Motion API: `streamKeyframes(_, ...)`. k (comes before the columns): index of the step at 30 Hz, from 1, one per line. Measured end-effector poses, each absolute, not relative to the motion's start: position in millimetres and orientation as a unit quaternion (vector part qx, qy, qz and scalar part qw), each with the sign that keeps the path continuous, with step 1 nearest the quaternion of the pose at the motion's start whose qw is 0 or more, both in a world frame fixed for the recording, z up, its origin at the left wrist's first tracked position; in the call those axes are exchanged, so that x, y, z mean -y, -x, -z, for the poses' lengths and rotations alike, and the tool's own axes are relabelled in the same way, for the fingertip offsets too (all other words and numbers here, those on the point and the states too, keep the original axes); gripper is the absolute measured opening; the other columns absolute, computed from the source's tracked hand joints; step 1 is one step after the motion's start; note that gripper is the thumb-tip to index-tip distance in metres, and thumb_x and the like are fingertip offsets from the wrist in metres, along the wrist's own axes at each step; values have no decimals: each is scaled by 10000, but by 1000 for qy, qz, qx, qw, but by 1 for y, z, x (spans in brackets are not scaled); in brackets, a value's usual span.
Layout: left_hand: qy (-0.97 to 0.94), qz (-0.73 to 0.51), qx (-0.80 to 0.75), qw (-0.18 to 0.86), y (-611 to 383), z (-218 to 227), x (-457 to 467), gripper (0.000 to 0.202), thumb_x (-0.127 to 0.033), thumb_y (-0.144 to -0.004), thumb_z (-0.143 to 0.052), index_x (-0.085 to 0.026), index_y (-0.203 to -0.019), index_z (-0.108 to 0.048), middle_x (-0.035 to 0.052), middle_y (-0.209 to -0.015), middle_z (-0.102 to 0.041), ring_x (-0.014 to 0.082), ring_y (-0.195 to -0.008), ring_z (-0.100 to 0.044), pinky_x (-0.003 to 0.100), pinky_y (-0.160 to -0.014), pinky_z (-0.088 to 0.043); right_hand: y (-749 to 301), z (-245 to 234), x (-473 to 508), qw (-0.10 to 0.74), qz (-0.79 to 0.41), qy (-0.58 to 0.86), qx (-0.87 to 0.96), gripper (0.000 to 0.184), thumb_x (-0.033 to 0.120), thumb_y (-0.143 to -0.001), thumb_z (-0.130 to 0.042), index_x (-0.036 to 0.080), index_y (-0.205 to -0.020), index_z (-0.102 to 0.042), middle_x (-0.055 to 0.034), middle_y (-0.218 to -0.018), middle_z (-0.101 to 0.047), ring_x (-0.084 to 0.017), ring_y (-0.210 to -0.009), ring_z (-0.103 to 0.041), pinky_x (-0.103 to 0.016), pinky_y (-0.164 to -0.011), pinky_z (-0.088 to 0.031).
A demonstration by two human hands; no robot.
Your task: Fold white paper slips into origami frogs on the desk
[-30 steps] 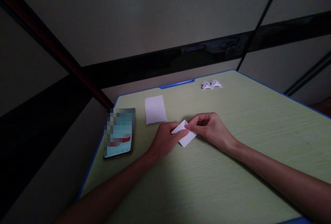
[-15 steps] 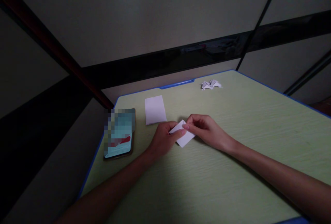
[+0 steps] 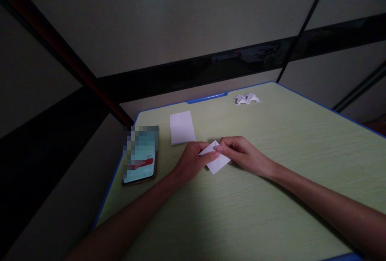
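A small white paper [image 3: 217,163] lies on the pale green table [image 3: 271,196], turned like a diamond, with its upper corner folded over. My left hand [image 3: 193,161] pinches its left side, thumb pressed on the top. From the right, my right hand [image 3: 241,152] meets it and its fingertips pinch the paper's upper corner. Both hands touch each other over the sheet. The paper's far half is hidden under my fingers.
A second white sheet [image 3: 182,128] lies flat behind my left hand. A phone [image 3: 140,155] with a lit screen rests near the table's left edge. Small folded white paper figures [image 3: 247,98] sit at the far edge. The table has a blue rim.
Both hands with the paper drifted slightly left, then back right. The pinch on the paper's upper corner has stayed on.
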State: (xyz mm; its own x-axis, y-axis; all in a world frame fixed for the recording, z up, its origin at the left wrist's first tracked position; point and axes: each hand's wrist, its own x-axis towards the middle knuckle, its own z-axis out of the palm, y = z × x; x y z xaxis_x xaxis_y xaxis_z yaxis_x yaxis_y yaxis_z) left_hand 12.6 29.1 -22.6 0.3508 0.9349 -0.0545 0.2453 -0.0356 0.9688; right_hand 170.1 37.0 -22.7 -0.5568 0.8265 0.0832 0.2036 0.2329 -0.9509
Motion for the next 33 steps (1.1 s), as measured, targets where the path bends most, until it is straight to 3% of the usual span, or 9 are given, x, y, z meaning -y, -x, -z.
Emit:
streamKeyframes(9, -645, -332, -437, 531, -17, 19, -24, 189, -278, -644, -547, -117, -549, -528, -41, -492, -424, 62, -473, -353, 185, -446, -257, -167, 21, -28, 317, -432, 398, 745, 335, 372, -793, -400, 169, -528, -365, 51, -485, -304, -66, -454, -274, -200, -418, -217)
streamKeyframes(16, -588, -394, -475, 523, -19, 24, -24, 178, -292, -636, -555, -120, -595, -535, -38, -512, -450, 69, -483, -382, 191, -462, -282, -168, 21, -33, 337, -506, 368, 703, 297, 384, -797, -396, 162, -598, -402, 44, -532, -350, -69, -480, -316, -198, -442, -255)
streamKeyframes(25, -589, -417, -448, 528, -20, 26, -24, 100, -195, -606, -577, -133, -655, -516, -37, -580, -496, 78, -539, -436, 188, -501, -330, -173, 23, -35, 304, -469, 369, 743, 235, 300, -780, -420, 143, -608, -454, 36, -536, -366, -76, -499, -325, -203, -452, -248)
streamKeyframes(33, -586, -467, -471, 465, -19, 25, -23, 111, -218, -623, -571, -140, -600, -496, -51, -544, -448, 75, -526, -400, 187, -498, -319, -166, 22, -35, 345, -546, 362, 672, 128, 232, -663, -573, 139, -627, -492, 45, -545, -430, -61, -482, -379, -193, -446, -288)
